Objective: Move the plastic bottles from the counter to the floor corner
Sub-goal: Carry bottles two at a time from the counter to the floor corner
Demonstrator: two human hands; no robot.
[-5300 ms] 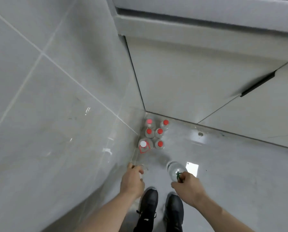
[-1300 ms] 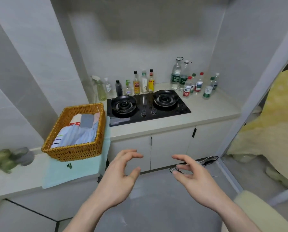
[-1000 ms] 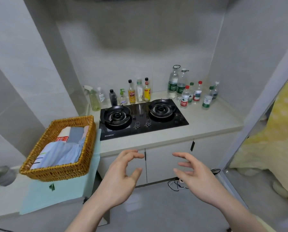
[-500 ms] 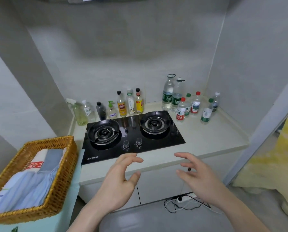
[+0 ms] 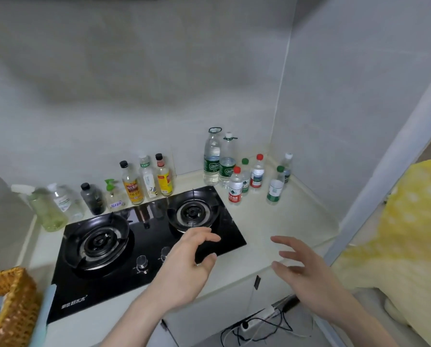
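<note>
Against the back right corner of the pale cream counter (image 5: 279, 229), a cluster of clear plastic water bottles (image 5: 247, 174) stands upright, two tall ones behind and five small ones packed close in front. Left hand (image 5: 184, 266) and right hand (image 5: 307, 269) hover empty over the counter's front, fingers loosely spread, gripping nothing, well short of the bottles. Risk noted: tight spacing means a reach for a rear bottle could topple front ones toward the black glass gas hob (image 5: 124, 249) just beside them.
</note>
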